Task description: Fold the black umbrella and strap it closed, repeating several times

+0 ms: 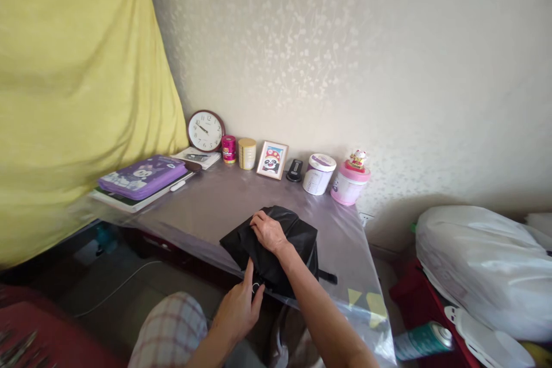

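A black umbrella (297, 236), its fabric loose and partly folded, lies over the front edge of the table (194, 207). My right hand (269, 231) reaches across the top of it, fingers curled onto a fold of the cloth. Lower down, my left hand (238, 306) grips the umbrella's near end, index finger stretched along the fabric and thumb opposite. A small pale ring shows between that finger and thumb; the rest of the grip is hidden. From the umbrella's right side a short black strap (328, 277) sticks out over the tabletop.
Along the wall stand a round clock (206, 130), a pink tin (228, 149), a picture frame (272, 160) and tubs (319, 175). A purple case (144, 175) lies at left. Right of the table are a spray can (425, 340) and a large white bag (487, 264).
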{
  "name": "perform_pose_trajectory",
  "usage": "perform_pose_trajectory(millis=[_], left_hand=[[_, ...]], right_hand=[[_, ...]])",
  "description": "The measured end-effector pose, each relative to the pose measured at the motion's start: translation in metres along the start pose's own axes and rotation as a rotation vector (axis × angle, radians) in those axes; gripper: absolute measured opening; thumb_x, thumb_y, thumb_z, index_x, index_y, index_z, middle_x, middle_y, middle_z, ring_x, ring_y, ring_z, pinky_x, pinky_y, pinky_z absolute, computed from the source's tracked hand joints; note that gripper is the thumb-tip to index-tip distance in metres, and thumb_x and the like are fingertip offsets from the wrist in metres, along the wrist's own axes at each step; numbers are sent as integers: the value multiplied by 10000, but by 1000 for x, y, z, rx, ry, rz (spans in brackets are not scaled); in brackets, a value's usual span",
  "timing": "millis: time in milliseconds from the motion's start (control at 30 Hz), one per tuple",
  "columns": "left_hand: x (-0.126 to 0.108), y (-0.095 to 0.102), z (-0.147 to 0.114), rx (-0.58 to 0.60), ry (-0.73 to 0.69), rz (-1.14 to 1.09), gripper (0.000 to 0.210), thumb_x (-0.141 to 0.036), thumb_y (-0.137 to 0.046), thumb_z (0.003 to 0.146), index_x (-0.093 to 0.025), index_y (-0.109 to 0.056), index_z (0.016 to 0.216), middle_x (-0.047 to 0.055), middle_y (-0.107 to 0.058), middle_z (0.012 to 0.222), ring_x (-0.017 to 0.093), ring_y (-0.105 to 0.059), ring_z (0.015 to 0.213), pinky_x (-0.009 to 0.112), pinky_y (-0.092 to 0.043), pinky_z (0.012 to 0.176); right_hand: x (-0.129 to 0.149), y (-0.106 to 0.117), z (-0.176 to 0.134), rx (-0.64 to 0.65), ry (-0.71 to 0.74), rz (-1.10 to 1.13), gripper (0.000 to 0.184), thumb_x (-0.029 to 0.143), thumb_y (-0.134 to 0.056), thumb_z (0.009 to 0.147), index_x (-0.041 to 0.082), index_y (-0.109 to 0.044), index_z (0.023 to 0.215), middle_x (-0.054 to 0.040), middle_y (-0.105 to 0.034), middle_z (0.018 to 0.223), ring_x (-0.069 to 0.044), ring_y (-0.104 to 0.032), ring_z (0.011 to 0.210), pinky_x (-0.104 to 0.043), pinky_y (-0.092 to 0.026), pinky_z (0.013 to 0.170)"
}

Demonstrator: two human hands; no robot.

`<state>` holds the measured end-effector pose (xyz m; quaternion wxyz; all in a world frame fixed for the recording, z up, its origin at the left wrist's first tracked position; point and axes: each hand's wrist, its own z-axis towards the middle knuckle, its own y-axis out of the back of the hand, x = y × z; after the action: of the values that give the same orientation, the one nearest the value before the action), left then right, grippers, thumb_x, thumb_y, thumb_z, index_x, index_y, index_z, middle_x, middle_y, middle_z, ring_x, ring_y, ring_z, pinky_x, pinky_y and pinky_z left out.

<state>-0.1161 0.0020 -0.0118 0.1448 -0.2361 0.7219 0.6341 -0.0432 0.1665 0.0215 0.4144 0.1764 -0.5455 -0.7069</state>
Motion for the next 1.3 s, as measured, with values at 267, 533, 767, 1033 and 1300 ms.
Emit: perform_pose_trajectory(millis=[267,533,767,1033,1300], left_hand=[[-5,1,-3,-21,-68,-17,643,-311,-297,937,-178,73,1446,66,-684,881,181,-647,781,229,-380,639],[-6,1,-3,19,-88,52,562,-289,-274,934,-250,-65,1453,59,-682,873,189,-641,787,240,-384,636],[-4,-3,0,14,-68,38,561,-301,-276,933,-240,-78,1454,70,-686,923,197,-644,803,248,-399,658],[-5,-5,-2,16,-53,3,552,-294,-253,938,-200,-85,1455,88,-673,986,196,-631,868,250,-407,716],[-10,-1,-3,25,-30,4,567,-299,-255,931,-189,-75,1456,99,-657,1028,206,-622,888,256,-405,717]], right_hand=[[-2,-1,-1,69,-12,-22,135,149,-485,854,207,-600,895,-21,-582,992,-123,-579,839,-200,-443,706],[0,-1,-1,62,-24,-10,155,137,-484,849,221,-612,873,-25,-600,969,-134,-600,818,-214,-460,680],[3,6,-5,-24,5,47,141,199,-460,897,224,-588,950,-22,-605,987,-124,-602,835,-211,-467,722],[-5,22,-44,-132,98,38,224,272,-427,930,199,-617,838,-42,-654,846,-165,-580,839,-301,-447,798],[-86,11,-30,-279,-75,-14,271,235,-399,923,212,-669,929,-65,-680,1027,-184,-611,954,-347,-461,871]])
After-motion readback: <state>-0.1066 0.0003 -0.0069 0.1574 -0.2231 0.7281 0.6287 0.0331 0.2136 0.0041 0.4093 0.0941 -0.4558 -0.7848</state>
